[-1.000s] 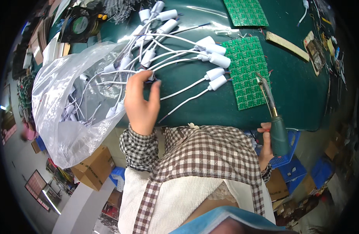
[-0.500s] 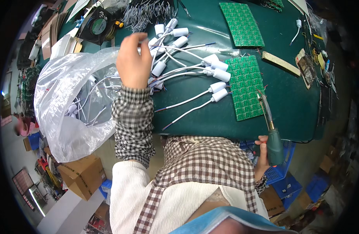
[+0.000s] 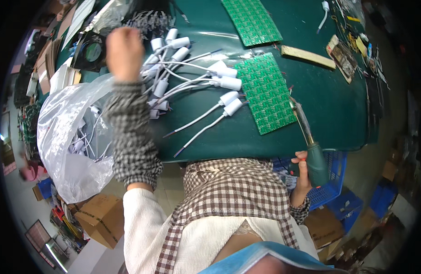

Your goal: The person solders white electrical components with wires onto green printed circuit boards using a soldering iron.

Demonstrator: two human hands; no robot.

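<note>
Worker's view of a soldering station, left to right. At far left a clear plastic bag (image 3: pixel 68 146) hangs off the edge of the green counter (image 3: pixel 338 114), its mouth open toward the work so that the white leads inside can be drawn straight out. Above it the left hand (image 3: pixel 124 52) is raised over the far end of the counter, just beside a small black fan (image 3: pixel 92 51); the hand is blurred, so it cannot be told whether the fingers are curled shut or pinching a wire. To its right lies a fan of white cables with cylindrical plugs (image 3: pixel 192 86), plug ends pointing toward the board and bare wire tips toward the worker, presumably laid out within easy reach. Next comes a green circuit board (image 3: pixel 265 93), flat on the counter and touching the nearest plugs; a second green board (image 3: pixel 250 19) lies beyond it. At right the right hand (image 3: pixel 304 176) sits below the counter edge, fingers wrapped around the green handle of a soldering iron (image 3: pixel 311 146), whose tip rests near the board's near corner, clear of the cables.
</note>
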